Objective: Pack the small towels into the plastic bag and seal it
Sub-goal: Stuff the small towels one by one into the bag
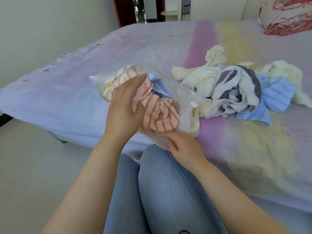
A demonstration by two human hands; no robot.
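Bag: a clear plastic bag [175, 92] lies on the bed [67, 92] near its front edge, mouth toward the person, partly filled.
Inside bag: an orange-striped towel [160, 115] bunched at the mouth, a blue towel [158, 86] and a cream towel [108, 92] deeper in.
Left hand: the left hand [125, 105] lies on the striped towel with fingers [135, 81] nearly straight, reaching into the bag, thumb pressed against the cloth; it presses rather than grips.
Right hand: the right hand [182, 146] is at the bag's near edge, its fingers curled and pinching the plastic rim by the bed edge.
Loose pile: just right of the bag, touching it, lie a grey-and-white towel [236, 88], a light blue towel [273, 98] and several cream towels [202, 73].
Bed: a pastel sheet; a red-patterned pillow [287, 14] at the far right corner.
Person: seated, knees in blue jeans [165, 191] against the bed.
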